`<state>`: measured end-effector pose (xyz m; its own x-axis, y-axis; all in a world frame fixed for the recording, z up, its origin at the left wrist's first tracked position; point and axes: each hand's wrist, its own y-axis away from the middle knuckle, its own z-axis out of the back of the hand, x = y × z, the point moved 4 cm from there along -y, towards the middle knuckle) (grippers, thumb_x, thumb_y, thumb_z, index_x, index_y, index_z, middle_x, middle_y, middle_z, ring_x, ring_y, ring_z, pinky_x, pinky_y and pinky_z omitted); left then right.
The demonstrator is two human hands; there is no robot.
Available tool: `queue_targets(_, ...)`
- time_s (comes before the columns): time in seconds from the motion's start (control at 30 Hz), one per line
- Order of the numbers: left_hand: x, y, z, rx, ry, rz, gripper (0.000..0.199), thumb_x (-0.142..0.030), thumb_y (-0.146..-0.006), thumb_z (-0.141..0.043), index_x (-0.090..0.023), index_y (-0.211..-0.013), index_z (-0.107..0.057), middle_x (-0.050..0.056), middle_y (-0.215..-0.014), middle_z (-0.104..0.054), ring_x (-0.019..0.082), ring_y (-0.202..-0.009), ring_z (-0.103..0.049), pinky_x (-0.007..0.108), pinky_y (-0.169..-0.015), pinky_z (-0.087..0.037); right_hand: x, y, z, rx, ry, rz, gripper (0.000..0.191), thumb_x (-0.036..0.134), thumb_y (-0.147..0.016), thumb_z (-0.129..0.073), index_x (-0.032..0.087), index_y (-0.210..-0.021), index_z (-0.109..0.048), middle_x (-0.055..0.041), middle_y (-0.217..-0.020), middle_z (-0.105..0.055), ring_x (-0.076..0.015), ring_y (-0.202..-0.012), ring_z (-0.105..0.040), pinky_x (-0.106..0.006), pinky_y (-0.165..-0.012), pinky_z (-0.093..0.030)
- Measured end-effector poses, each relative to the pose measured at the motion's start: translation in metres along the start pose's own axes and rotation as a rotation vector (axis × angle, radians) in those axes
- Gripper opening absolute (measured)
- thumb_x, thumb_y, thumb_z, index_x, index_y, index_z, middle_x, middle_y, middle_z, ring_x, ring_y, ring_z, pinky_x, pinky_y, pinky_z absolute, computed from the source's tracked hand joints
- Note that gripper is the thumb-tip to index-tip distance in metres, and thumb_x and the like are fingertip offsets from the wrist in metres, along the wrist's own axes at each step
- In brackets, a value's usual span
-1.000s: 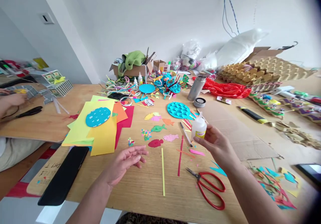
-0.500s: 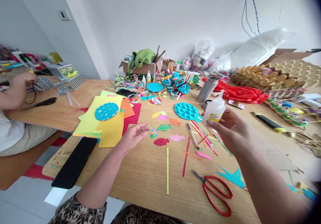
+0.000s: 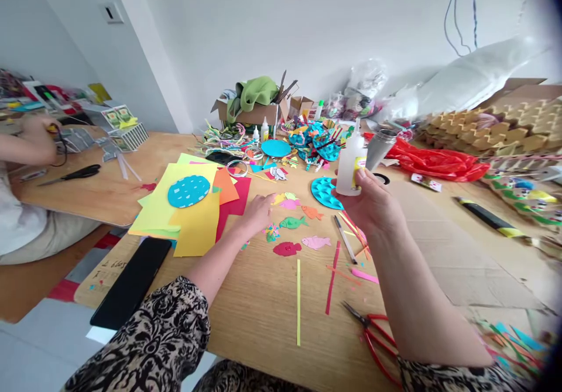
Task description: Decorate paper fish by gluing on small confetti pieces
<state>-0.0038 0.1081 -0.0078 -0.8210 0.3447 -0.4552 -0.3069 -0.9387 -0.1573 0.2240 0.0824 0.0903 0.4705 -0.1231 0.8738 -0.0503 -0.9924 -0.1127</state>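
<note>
In my right hand [image 3: 375, 205] is a translucent white glue bottle [image 3: 348, 167] with a yellow label, held upright with its nozzle up. My left hand [image 3: 257, 215] reaches over the table, fingertips at the edge of a yellow paper fish [image 3: 278, 199]; whether they grip it is hidden. Beside that fish lie a pink fish [image 3: 290, 204], an orange fish [image 3: 312, 212], a green fish [image 3: 293, 223], a red fish [image 3: 287, 248] and a pale pink fish [image 3: 316, 242]. Tiny coloured paper bits [image 3: 272, 233] sit by my left hand. Behind the glue bottle is a blue scalloped paper piece [image 3: 322, 193], partly covered.
Red-handled scissors [image 3: 373, 336], a pen [image 3: 345, 240] and paper strips [image 3: 298, 301] lie in front. Coloured sheets [image 3: 197, 231] and a black phone [image 3: 132, 284] are at left. A metal flask [image 3: 380, 148] stands behind the bottle. Another person's hand [image 3: 37, 137] works at far left.
My left hand has moved forward and right to the yellow fish. My right hand has carried the glue bottle left and a little up, now in front of the blue scalloped piece.
</note>
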Motion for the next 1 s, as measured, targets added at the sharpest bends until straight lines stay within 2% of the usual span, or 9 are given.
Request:
queue_targets(0.17,0.002,-0.007,-0.01,0.084,-0.1,-0.065,0.063,0.0,-0.082,-0.046,-0.015,-0.143,-0.041,0.014,-0.126,-0.062,0.024,-0.122,-0.053,0.036,-0.103,-0.041,-0.005,0.0,-0.006,0.046,-0.022,-0.019,0.038,0.042,-0.059,-0.086,0.024,-0.089,-0.069,0.0025,-0.084,-0.069,-0.0164,-0.075,-0.07,-0.027,-0.068,-0.059)
queue_targets(0.3,0.005,-0.006,-0.011,0.147,-0.142,-0.099,0.069,0.0,-0.08,-0.047,-0.016,-0.146,-0.035,0.014,-0.128,-0.062,0.023,-0.121,-0.055,0.035,-0.101,-0.042,-0.005,-0.003,-0.008,0.044,-0.034,0.004,0.038,0.04,-0.059,-0.086,0.026,-0.088,-0.065,0.0042,-0.085,-0.068,-0.0147,-0.073,-0.069,-0.025,-0.061,-0.057)
queue_targets(0.47,0.014,0.0,-0.002,0.173,-0.172,-0.104,0.071,0.0,-0.08,-0.045,-0.017,-0.148,-0.031,0.014,-0.13,-0.061,0.024,-0.119,-0.058,0.033,-0.097,-0.044,-0.007,-0.008,-0.014,0.07,-0.054,0.014,0.04,0.038,-0.056,-0.087,0.027,-0.084,-0.061,0.0046,-0.085,-0.065,-0.0116,-0.068,-0.063,-0.024,-0.059,-0.052)
queue_targets(0.57,0.02,0.005,0.005,0.161,-0.161,-0.081,0.07,-0.001,-0.081,-0.044,-0.016,-0.148,-0.031,0.015,-0.126,-0.064,0.025,-0.113,-0.062,0.034,-0.094,-0.046,-0.012,-0.011,-0.016,0.065,-0.072,-0.005,0.043,0.038,-0.054,-0.088,0.028,-0.084,-0.059,0.0048,-0.085,-0.063,-0.0101,-0.064,-0.058,-0.024,-0.056,-0.049)
queue_targets(0.7,0.024,0.015,0.011,0.107,-0.027,-0.048,0.065,-0.004,-0.084,-0.044,-0.018,-0.147,-0.034,0.01,-0.125,-0.066,0.023,-0.114,-0.062,0.033,-0.097,-0.045,-0.026,-0.016,-0.018,0.061,-0.112,-0.077,0.043,0.039,-0.054,-0.087,0.028,-0.085,-0.059,0.0039,-0.086,-0.062,-0.0093,-0.061,-0.053,-0.023,-0.051,-0.046)
queue_targets(0.87,0.03,0.022,0.01,0.054,0.096,-0.004,0.06,-0.006,-0.088,-0.042,-0.021,-0.146,-0.036,0.008,-0.126,-0.065,0.022,-0.116,-0.061,0.035,-0.099,-0.046,-0.044,-0.023,-0.022,0.086,-0.172,-0.15,0.036,0.037,-0.059,-0.082,0.026,-0.084,-0.058,0.0029,-0.089,-0.062,-0.0094,-0.062,-0.053,-0.023,-0.051,-0.047)
queue_targets(1.0,0.037,0.024,0.01,-0.026,0.135,-0.023,0.061,-0.003,-0.086,-0.041,-0.019,-0.144,-0.036,0.008,-0.129,-0.063,0.02,-0.121,-0.058,0.036,-0.105,-0.044,-0.055,-0.028,-0.022,0.069,-0.213,-0.191,0.036,0.032,-0.058,-0.082,0.024,-0.084,-0.059,0.0027,-0.087,-0.063,-0.0083,-0.061,-0.053,-0.021,-0.049,-0.046)
